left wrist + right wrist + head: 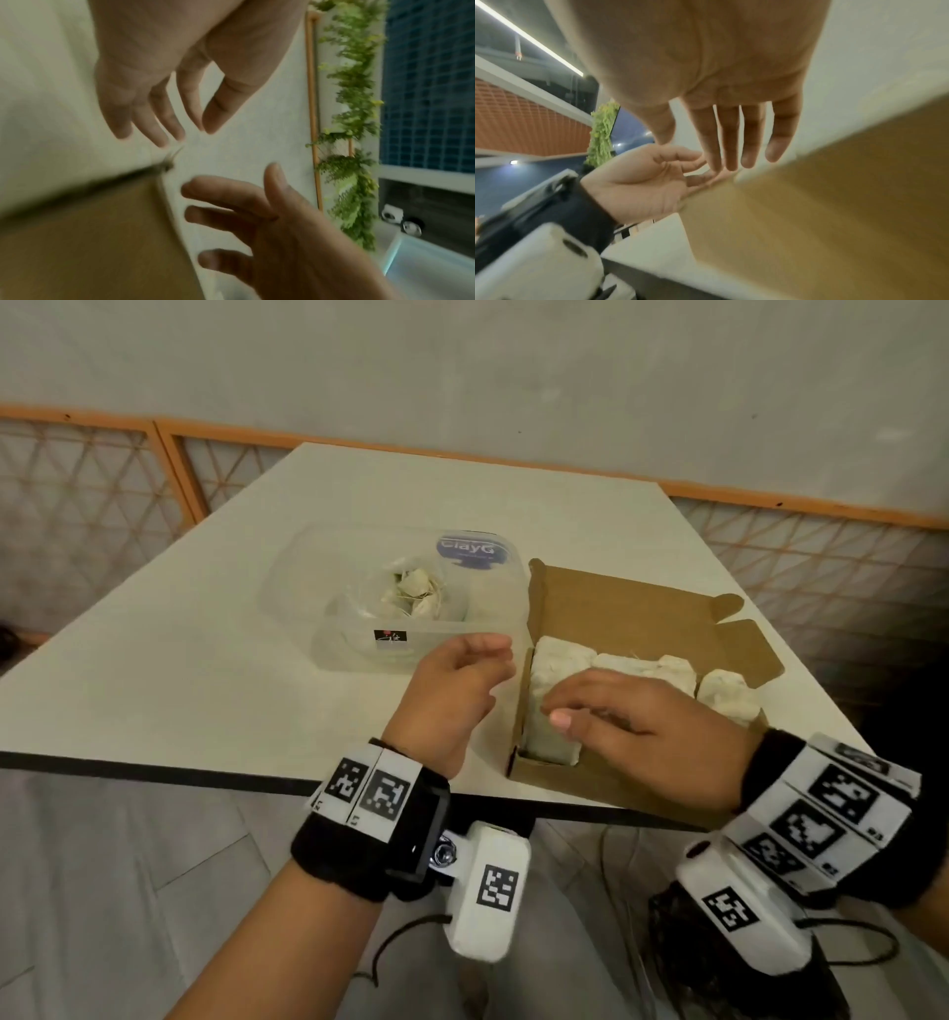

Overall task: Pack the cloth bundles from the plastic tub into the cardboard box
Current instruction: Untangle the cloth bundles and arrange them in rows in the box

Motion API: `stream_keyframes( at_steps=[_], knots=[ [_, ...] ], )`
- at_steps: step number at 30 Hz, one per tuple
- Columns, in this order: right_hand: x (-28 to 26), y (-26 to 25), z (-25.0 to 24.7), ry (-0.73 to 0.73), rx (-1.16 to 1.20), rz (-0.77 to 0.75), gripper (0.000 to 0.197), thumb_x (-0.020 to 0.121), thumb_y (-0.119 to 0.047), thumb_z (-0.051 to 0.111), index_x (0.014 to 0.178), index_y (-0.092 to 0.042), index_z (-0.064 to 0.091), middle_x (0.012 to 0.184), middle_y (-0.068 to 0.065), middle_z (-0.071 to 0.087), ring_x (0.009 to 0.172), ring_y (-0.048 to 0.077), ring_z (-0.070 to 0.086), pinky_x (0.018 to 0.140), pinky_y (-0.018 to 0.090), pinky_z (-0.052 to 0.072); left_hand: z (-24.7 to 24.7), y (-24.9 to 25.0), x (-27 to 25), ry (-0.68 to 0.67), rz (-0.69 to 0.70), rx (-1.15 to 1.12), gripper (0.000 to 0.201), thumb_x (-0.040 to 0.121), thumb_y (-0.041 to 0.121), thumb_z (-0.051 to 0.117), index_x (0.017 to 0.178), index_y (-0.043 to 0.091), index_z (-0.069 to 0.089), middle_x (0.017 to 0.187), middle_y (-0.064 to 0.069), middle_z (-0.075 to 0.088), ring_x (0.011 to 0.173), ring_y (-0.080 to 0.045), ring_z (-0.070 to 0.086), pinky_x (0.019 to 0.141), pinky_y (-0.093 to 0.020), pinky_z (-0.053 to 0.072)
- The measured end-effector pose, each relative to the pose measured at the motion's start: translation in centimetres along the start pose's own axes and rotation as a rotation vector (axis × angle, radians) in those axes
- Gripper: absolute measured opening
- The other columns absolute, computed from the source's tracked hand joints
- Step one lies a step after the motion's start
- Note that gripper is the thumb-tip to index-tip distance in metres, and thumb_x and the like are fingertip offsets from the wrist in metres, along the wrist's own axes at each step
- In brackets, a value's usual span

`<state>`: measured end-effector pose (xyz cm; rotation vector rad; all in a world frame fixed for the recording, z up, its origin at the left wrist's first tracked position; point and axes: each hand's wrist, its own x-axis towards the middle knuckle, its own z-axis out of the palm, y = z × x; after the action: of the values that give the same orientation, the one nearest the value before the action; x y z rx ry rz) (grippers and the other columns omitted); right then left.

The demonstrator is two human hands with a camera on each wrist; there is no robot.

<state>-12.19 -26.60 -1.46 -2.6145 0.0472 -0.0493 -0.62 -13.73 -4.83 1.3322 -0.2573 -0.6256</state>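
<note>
A clear plastic tub stands mid-table with a few cream cloth bundles in it. To its right sits an open cardboard box with three cream bundles side by side inside. My right hand lies flat over the box's left and middle bundles with straight fingers. Whether it presses on them I cannot tell. My left hand hovers between tub and box with loosely curled fingers, holding nothing. The box wall shows blurred in the right wrist view.
A blue-labelled lid leans at the back of the tub. The white table has a dark front edge just below the box. An orange-framed lattice fence runs behind the table. A green plant climbs beyond.
</note>
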Motion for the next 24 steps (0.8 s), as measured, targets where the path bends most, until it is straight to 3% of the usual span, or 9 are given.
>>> stream_keyframes(
  at_steps=[4, 7, 10, 12, 15, 18, 21, 22, 24],
  knots=[
    [3.2, -1.3, -1.7, 0.134, -0.031, -0.019, 0.026, 0.09, -0.032, 0.053, 0.113, -0.024, 0.062, 0.113, -0.008, 0.06, 0.1, 0.004, 0.054, 0.086, 0.028, 0.047, -1.8, 3.8, 0.0, -0.078, 0.198, 0.263, 0.013, 0.09, 0.005, 0.056, 0.086, 0.017, 0.062, 0.08, 0.002, 0.068, 0.07, -0.007, 0.062, 0.07, -0.019, 0.049],
    [6.4, -2.4, -1.4, 0.082, -0.181, -0.071, 0.035, 0.092, -0.027, 0.053, 0.126, -0.02, 0.053, 0.127, -0.003, 0.053, 0.104, 0.006, 0.048, 0.086, 0.019, 0.036, -3.5, 6.4, 1.6, 0.06, 0.32, 0.299, 0.016, 0.09, 0.003, 0.055, 0.083, 0.016, 0.062, 0.075, 0.002, 0.065, 0.06, -0.005, 0.057, 0.06, -0.015, 0.047],
    [8.4, -3.1, -0.9, -0.069, -0.309, -0.029, 0.047, 0.094, -0.028, 0.049, 0.139, -0.017, 0.04, 0.142, 0.001, 0.042, 0.125, 0.016, 0.043, 0.099, 0.022, 0.032, -5.8, 8.0, 4.5, 0.282, 0.364, 0.387, 0.012, 0.088, 0.005, 0.058, 0.086, 0.017, 0.062, 0.087, 0.001, 0.061, 0.077, -0.011, 0.054, 0.064, -0.016, 0.042],
    [8.7, -3.4, -1.2, -0.142, -0.33, 0.009, 0.045, 0.095, -0.026, 0.047, 0.14, -0.02, 0.04, 0.139, 0.002, 0.047, 0.125, 0.021, 0.045, 0.101, 0.028, 0.036, -7.2, 8.5, 6.4, 0.353, 0.302, 0.537, 0.017, 0.089, 0.01, 0.058, 0.106, 0.012, 0.061, 0.108, -0.003, 0.059, 0.095, -0.015, 0.053, 0.077, -0.021, 0.042],
    [8.8, -3.5, -2.5, -0.239, -0.314, 0.047, 0.035, 0.095, -0.023, 0.048, 0.13, -0.021, 0.053, 0.129, -0.001, 0.057, 0.119, 0.019, 0.052, 0.101, 0.032, 0.041, -7.7, 9.2, 7.9, 0.285, 0.154, 0.782, 0.036, 0.092, 0.018, 0.057, 0.127, 0.011, 0.053, 0.131, -0.008, 0.051, 0.118, -0.022, 0.05, 0.087, -0.025, 0.036],
    [9.5, -3.9, -3.9, -0.143, -0.328, 0.098, 0.026, 0.093, -0.025, 0.05, 0.115, -0.024, 0.064, 0.117, -0.007, 0.062, 0.111, 0.014, 0.055, 0.097, 0.026, 0.041, -6.6, 9.8, 8.4, 0.158, 0.023, 1.083, 0.045, 0.096, 0.023, 0.052, 0.137, 0.006, 0.045, 0.143, -0.01, 0.044, 0.128, -0.026, 0.044, 0.094, -0.028, 0.036],
    [11.0, -4.8, -3.9, 0.046, -0.148, 0.103, 0.023, 0.09, -0.019, 0.056, 0.11, -0.017, 0.066, 0.11, -0.001, 0.064, 0.1, 0.014, 0.057, 0.089, 0.021, 0.042, -5.6, 9.5, 9.2, 0.086, -0.034, 1.261, 0.043, 0.093, 0.032, 0.052, 0.123, 0.002, 0.055, 0.133, -0.015, 0.053, 0.112, -0.029, 0.051, 0.085, -0.031, 0.038],
    [11.6, -5.2, -3.6, 0.042, -0.057, 0.106, 0.022, 0.089, -0.017, 0.058, 0.11, -0.015, 0.066, 0.106, 0.0, 0.064, 0.094, 0.015, 0.058, 0.089, 0.023, 0.045, -5.3, 9.3, 9.3, 0.078, -0.055, 1.282, 0.042, 0.091, 0.036, 0.054, 0.118, 0.004, 0.058, 0.129, -0.014, 0.056, 0.107, -0.029, 0.052, 0.081, -0.03, 0.037],
    [12.8, -5.4, -2.6, -0.037, 0.036, 0.133, 0.026, 0.085, -0.019, 0.063, 0.111, -0.011, 0.063, 0.104, 0.004, 0.065, 0.092, 0.021, 0.063, 0.09, 0.035, 0.051, -5.0, 8.8, 9.6, 0.058, -0.073, 1.323, 0.047, 0.092, 0.039, 0.053, 0.125, 0.006, 0.054, 0.134, -0.013, 0.053, 0.115, -0.029, 0.051, 0.083, -0.029, 0.034]
  ],
)
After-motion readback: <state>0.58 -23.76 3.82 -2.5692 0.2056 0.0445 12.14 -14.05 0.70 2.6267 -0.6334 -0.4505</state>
